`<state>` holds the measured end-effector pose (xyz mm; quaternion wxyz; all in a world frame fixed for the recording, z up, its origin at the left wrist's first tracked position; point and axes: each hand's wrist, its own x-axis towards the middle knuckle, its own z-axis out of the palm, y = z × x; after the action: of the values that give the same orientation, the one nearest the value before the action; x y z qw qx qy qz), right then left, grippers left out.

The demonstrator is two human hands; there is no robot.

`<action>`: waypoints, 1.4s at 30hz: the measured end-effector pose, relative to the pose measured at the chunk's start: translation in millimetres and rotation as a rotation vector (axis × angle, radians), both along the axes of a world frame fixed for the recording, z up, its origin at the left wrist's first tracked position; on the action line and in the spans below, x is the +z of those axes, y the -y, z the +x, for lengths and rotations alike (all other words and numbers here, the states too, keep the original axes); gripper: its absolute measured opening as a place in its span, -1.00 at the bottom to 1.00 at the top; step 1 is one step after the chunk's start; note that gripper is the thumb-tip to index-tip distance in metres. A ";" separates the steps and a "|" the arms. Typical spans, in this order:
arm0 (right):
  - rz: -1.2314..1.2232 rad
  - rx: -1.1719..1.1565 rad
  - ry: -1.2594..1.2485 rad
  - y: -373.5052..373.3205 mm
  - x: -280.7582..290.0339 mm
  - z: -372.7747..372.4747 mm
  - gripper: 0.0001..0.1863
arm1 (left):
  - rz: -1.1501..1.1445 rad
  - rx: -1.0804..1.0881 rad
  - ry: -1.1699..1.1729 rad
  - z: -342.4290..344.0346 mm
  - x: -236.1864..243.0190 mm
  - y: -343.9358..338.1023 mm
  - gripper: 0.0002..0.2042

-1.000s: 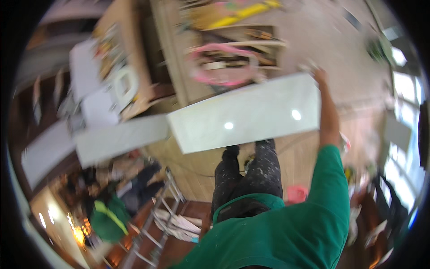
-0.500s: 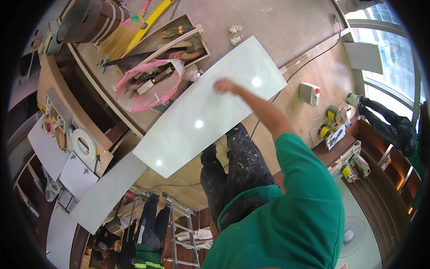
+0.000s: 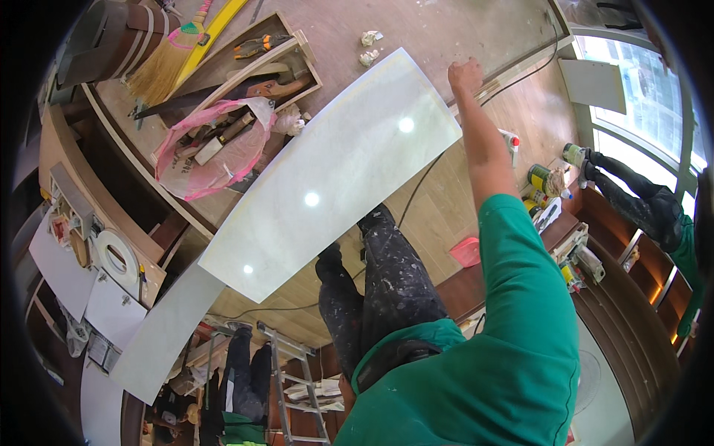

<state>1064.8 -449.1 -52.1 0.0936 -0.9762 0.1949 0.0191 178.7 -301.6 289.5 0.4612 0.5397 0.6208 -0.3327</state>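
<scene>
A long white panel (image 3: 349, 163) with a curved edge and glossy reflections lies slantwise in front of me. My right hand (image 3: 465, 76) is just beyond the panel's right end, apart from it, over the brown work surface (image 3: 483, 37). Its fingers are curled closed; whether anything is inside them is hidden. My right arm stretches far forward in a green sleeve. Only a sliver of skin shows at the left of my waist, and my left hand does not show.
Beyond the panel's left edge lie a pink plastic bag (image 3: 216, 152) of tools and a wooden tray (image 3: 309, 63) with pliers and a saw. A broom (image 3: 165, 63) leans nearby. A ladder (image 3: 297, 386) and a co-worker (image 3: 245, 372) are lower left; paint cans (image 3: 547, 178) stand right.
My right hand has left the panel's surface and swung right and away from me, past its end. The view has shifted slightly, uncovering a red dustpan-like thing on the floor.
</scene>
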 end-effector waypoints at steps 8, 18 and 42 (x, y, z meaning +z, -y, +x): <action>0.083 0.975 0.105 -111.6 -48.9 -77.3 -0.02 | -0.018 0.327 -0.082 34.7 -5.5 -19.7 -0.66; -0.041 0.136 -0.313 82.8 -26.2 -220.1 0.10 | 0.039 0.083 -0.053 40.2 8.2 -26.4 -0.60; 0.087 -0.138 -0.216 112.3 -31.2 -218.4 0.19 | 0.000 -0.238 -0.016 5.8 -25.1 3.7 -0.54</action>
<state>846.4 -561.4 -83.3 0.1152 -0.9478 0.2694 0.1259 184.6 -305.3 264.4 0.4135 0.6068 0.5561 -0.3894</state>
